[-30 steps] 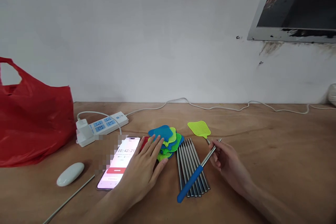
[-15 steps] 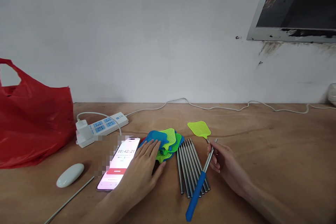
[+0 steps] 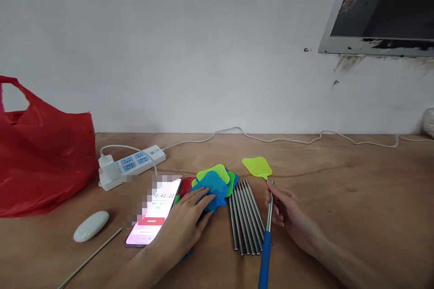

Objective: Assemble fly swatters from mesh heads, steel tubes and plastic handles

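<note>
My left hand (image 3: 190, 210) lies with its fingers stretched over a pile of perforated plastic fly swatter heads, a blue head (image 3: 212, 185) on top. Yellow-green, green and red heads (image 3: 188, 185) show around it. Between the fingers of my right hand (image 3: 283, 203) is a metal rod with a blue handle (image 3: 265, 257), its handle pointing towards me. Just beyond the rod's tip lies a yellow-green swatter head (image 3: 257, 167); I cannot tell whether the two are joined. A row of several bare metal rods (image 3: 246, 221) rests between my hands.
A lit phone (image 3: 156, 212) with a running timer lies left of my left hand. Further left are a white oval object (image 3: 91, 226), a white power strip (image 3: 139, 160) with a plug, and a red plastic bag (image 3: 47, 149). A white cable (image 3: 271, 139) runs along the wall.
The blue head under my left hand has shifted down and turned, baring more of the red one. In my right hand the blue-handled rod has swung to nearly straight, its handle moving right.
</note>
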A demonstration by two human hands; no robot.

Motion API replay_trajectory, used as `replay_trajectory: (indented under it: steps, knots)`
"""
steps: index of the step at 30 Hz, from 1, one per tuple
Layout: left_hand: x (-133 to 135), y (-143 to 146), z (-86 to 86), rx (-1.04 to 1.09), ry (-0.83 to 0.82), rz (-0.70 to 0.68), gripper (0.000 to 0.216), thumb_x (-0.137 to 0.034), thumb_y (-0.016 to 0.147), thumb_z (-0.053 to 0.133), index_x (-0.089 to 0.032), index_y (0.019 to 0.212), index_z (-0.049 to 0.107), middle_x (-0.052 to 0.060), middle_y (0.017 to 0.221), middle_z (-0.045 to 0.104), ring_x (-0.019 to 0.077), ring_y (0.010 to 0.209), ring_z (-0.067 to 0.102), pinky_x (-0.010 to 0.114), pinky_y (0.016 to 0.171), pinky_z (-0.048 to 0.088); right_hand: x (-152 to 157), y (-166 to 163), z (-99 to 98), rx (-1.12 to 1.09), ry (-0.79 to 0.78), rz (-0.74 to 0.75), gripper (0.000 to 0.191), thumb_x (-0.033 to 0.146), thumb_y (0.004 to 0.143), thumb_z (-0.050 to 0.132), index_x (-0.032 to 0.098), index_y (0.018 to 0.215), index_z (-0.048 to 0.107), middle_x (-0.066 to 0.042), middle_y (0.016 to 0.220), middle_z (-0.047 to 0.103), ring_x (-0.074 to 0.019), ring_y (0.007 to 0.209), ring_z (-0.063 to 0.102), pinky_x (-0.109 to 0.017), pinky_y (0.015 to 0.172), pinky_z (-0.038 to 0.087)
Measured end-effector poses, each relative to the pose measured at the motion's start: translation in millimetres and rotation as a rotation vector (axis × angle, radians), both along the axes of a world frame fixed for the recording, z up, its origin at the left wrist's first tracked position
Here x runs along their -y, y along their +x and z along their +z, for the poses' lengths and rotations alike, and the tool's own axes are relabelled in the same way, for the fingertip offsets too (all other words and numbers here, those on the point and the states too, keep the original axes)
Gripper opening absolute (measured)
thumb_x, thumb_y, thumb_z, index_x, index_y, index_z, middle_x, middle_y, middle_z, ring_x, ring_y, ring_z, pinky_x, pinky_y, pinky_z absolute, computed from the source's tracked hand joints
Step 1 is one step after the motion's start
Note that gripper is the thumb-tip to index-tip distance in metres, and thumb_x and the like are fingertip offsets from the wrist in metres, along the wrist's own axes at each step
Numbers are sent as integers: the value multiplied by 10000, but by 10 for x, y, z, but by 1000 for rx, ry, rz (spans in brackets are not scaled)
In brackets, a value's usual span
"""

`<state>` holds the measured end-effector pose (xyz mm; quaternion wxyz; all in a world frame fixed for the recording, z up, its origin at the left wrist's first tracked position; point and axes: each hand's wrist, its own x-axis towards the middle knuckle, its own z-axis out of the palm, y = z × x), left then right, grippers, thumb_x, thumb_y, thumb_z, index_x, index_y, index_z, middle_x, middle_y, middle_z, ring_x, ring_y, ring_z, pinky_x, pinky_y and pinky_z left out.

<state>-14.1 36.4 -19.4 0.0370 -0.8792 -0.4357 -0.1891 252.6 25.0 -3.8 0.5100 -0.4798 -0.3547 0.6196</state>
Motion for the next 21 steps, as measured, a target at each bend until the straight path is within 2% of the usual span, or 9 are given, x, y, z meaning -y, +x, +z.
replay_trajectory:
  steps: [5,8,11,15,17,21]
  knots:
    - [10,17,61,23,75,-58,277,-187,960,541,-179,1210,660,95,1206,733,294,1067,700,489,917,583,4,-9,14,20,-22,10,510,625,699,764,185,582,533,76,494,369,-60,442,276,-177,394,211]
    - [27,23,100,73,192,-123,292,-163,999,450,-180,1189,671,92,1160,751,281,1016,716,479,888,589,-6,-12,3,-6,8,55,557,636,720,737,201,544,438,74,499,387,-52,411,282,-178,372,222]
    - [44,20,148,122,321,-199,319,-88,993,413,-152,1197,650,102,1113,758,260,964,717,445,846,587,-15,-1,-5,-16,33,121,569,659,761,685,222,560,380,91,412,371,-44,323,244,-179,327,171]
    - [72,6,224,163,402,-267,277,-46,986,445,-137,1171,630,84,1044,761,224,892,701,395,823,552,-18,41,36,-107,-25,279,530,674,770,657,235,604,411,144,322,224,-31,266,82,-179,294,95]
    - [91,-1,250,168,398,-284,266,-47,987,454,-137,1168,627,82,1027,751,221,886,679,388,822,532,-12,58,74,-159,-54,352,491,642,750,683,232,627,443,146,350,228,-28,288,74,-173,300,105]
    - [125,-3,266,168,419,-265,285,-55,990,448,-166,1161,647,76,962,694,211,838,617,368,770,506,26,68,126,-171,32,308,379,573,791,673,232,736,519,134,432,257,-43,342,110,-173,332,142]
